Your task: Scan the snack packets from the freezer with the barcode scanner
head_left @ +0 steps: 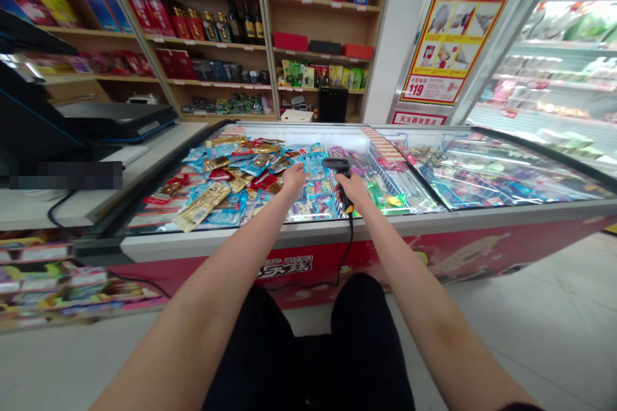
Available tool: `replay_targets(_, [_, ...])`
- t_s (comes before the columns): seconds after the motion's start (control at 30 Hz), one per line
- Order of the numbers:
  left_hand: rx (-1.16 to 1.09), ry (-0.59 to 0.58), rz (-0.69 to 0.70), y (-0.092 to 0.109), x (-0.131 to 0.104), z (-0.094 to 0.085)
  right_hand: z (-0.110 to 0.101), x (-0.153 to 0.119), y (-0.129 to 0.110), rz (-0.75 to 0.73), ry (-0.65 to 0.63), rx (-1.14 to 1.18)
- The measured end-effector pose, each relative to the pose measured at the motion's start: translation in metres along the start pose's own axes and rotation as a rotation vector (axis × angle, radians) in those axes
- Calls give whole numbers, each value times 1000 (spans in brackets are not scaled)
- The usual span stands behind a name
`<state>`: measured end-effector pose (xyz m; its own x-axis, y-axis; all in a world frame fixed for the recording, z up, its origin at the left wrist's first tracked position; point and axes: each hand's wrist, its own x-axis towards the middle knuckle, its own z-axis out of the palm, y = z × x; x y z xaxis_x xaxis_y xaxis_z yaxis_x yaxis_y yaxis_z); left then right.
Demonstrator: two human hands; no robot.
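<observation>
My right hand (354, 187) is wrapped round the grip of a black and yellow barcode scanner (337, 166), whose cable hangs down the freezer's front. The scanner's head points left, toward a light-blue snack packet (314, 167). My left hand (294, 178) pinches that packet by its left side, just above the freezer's glass top. To the left of my left hand lies a loose heap of snack packets (241, 170) in gold, blue and red. A long gold packet (202, 204) sits at the heap's near edge.
The chest freezer (457, 221) has goods in baskets beneath its glass. A counter (159, 148) with dark checkout equipment (110, 119) stands at left. Shelves (202, 38) of boxes and bottles rise behind. A lit display cooler (559, 70) stands at far right, beside a red poster (467, 26).
</observation>
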<state>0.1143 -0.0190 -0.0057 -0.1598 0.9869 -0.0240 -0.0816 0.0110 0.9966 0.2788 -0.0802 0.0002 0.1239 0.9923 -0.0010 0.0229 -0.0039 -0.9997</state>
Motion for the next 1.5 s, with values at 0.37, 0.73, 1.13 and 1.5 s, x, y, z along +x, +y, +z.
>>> replay_targets(0.37, [-105, 102, -22, 14, 23, -11, 10, -9, -23, 18, 7, -271])
replay_targets(0.73, [-26, 99, -6, 17, 22, -8, 10, -11, -26, 49, -10, -262])
replay_targets(1.13, [19, 141, 22, 14, 23, -15, 1, -4, -23, 16, -76, -293])
replay_targets(1.5, [17, 129, -4, 12, 24, -15, 2, -10, -30, 63, -95, -208])
